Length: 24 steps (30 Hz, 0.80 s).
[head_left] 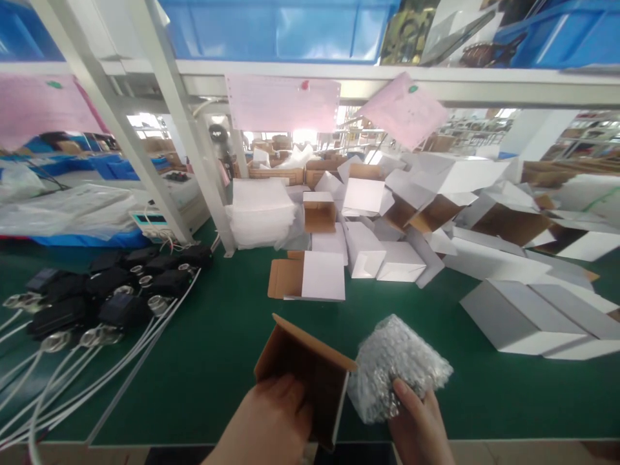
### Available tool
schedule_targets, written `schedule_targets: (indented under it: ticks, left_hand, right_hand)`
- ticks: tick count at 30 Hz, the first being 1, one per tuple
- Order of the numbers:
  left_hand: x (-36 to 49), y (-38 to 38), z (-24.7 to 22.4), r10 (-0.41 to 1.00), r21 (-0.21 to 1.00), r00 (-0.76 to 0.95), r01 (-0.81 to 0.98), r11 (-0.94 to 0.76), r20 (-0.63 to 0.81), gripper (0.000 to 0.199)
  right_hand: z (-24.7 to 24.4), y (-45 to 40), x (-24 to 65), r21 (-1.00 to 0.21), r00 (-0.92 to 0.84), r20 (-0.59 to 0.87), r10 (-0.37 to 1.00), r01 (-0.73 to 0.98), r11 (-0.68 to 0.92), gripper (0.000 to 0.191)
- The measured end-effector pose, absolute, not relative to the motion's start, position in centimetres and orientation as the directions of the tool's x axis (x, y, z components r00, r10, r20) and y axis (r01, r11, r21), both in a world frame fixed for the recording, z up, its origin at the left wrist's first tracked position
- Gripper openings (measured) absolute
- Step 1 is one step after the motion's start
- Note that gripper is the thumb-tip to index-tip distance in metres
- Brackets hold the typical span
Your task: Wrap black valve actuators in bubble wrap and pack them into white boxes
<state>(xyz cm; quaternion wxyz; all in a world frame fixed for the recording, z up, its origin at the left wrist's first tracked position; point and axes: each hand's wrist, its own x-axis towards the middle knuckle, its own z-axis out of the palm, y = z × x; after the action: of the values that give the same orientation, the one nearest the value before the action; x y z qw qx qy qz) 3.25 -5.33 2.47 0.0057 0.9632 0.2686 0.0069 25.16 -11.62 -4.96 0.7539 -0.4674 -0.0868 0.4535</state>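
Observation:
An open cardboard box [322, 368], brown inside, is tilted at the front of the green table. My left hand [276, 413] reaches into its opening, with the fingertips in shadow against the inner wall, so their grip is unclear. Just right of the box, my right hand [419, 413] holds a bubble-wrapped bundle [400, 368] with the thumb on top. What the wrap contains cannot be made out.
Black devices [116, 284] with white cables cover the left of the green table [213, 361]. White boxes [527, 316] are piled at the back and right. A stack of white foam sheets [261, 213] stands beside a metal post [194, 142]. Blue bins [281, 29] sit overhead.

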Motion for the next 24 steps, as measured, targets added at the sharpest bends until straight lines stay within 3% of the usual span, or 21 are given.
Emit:
schedule_targets:
  ticks: [4,9,13,16,17,19,21,22,23,24]
  left_hand:
    - [4.4,-5.3,1.7,0.515,0.073,0.849,0.525,-0.848,-0.115,0.023]
    - [6.2,-4.3,5.8,0.483,0.105,0.787,0.557,-0.824,-0.385,0.025]
    - [6.5,-4.0,8.2,0.446,0.094,0.832,0.499,-0.862,-0.330,0.018]
    - [6.1,-4.7,8.2,0.431,0.123,0.880,0.459,-0.880,-0.197,0.010]
    - [5.6,-5.1,8.0,0.418,0.152,0.906,0.424,-0.893,-0.075,0.008]
    - [3.9,-5.7,7.7,0.382,0.249,0.872,0.314,-0.916,0.305,0.009]
    - [1.5,-5.6,7.2,0.466,0.376,0.601,0.279,-0.883,0.649,0.015]
    - [0.4,-5.3,6.7,0.553,0.461,0.424,0.306,-0.833,0.717,0.023]
    - [-0.6,-4.8,6.2,0.643,0.555,0.275,0.337,-0.760,0.715,0.039]
    - [-1.2,-4.1,5.4,0.729,0.649,0.240,0.338,-0.682,0.641,0.059]
  right_hand:
    - [-5.9,-11.1,25.5,-0.794,0.612,-0.288,0.737,-0.582,0.172,0.078]
    - [-6.5,-11.2,25.6,-0.806,0.614,-0.298,0.731,-0.572,0.151,0.072]
    - [-6.4,-11.1,25.3,-0.823,0.644,-0.287,0.709,-0.545,0.162,0.070]
    - [-6.0,-10.8,25.3,-0.821,0.651,-0.291,0.701,-0.546,0.165,0.072]
    - [-5.7,-10.8,25.5,-0.825,0.659,-0.294,0.693,-0.541,0.165,0.073]
    - [-5.1,-11.4,26.1,-0.852,0.691,-0.284,0.664,-0.500,0.155,0.077]
    - [-4.0,-12.7,27.0,-0.906,0.749,-0.238,0.619,-0.400,0.136,0.077]
    - [-3.3,-13.5,27.4,-0.934,0.774,-0.205,0.599,-0.338,0.117,0.076]
    - [-2.5,-14.3,27.7,-0.953,0.794,-0.177,0.581,-0.285,0.099,0.074]
    - [-1.5,-14.9,27.8,-0.969,0.809,-0.146,0.569,-0.232,0.081,0.073]
